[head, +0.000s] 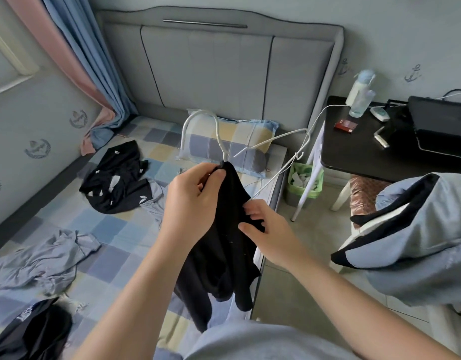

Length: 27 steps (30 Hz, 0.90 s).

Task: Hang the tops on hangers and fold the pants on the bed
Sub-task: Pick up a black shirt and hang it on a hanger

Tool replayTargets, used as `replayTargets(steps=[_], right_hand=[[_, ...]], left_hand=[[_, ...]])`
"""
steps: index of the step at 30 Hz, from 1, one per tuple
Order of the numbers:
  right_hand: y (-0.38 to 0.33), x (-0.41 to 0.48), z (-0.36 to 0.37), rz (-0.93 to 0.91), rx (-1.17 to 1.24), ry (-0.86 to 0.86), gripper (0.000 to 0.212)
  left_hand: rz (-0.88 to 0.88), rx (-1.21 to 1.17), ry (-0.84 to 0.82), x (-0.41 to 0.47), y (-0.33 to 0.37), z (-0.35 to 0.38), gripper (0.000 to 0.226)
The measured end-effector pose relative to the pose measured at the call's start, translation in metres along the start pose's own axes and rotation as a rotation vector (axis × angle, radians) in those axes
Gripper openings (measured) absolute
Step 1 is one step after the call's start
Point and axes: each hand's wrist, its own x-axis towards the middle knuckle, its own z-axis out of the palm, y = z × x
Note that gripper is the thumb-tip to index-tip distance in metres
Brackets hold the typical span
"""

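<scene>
A black top (221,258) hangs in the air over the bed's right edge. My left hand (191,201) grips its upper end just below the hook of a white wire hanger (216,131). The hanger's right arm (284,141) sticks out bare to the right of the cloth. My right hand (265,229) pinches the black fabric at the top's right side. A black garment with white marks (117,178) lies crumpled on the checked bed sheet (107,229). Grey clothing (42,261) is spread at the bed's left, and a black piece (29,331) lies at the near left corner.
A checked pillow (232,144) leans by the grey headboard (211,68). A black side table (385,146) at the right carries a bottle (359,92) and a laptop (442,126). Below it stands a green bin (304,183). A grey and black garment (419,235) drapes over a chair.
</scene>
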Motion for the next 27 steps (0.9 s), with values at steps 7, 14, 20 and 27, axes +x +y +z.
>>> replayTargets(steps=[7,14,20,27], right_hand=[[0.01,0.004,-0.001,-0.015,0.04,-0.098,0.027],[0.048,-0.002,-0.005,0.038,-0.214,-0.277,0.015],[0.069,0.008,-0.032,-0.048,-0.447,-0.175,0.013],[0.087,0.014,-0.083,-0.121,-0.752,-0.006,0.011]], left_hand=[[-0.012,-0.035,-0.045,-0.006,-0.003,0.006,0.019],[-0.04,-0.039,-0.056,0.001,-0.012,-0.004,0.02],[-0.064,0.098,-0.212,0.007,-0.024,-0.027,0.023],[-0.084,0.225,-0.361,0.013,-0.043,-0.061,0.015]])
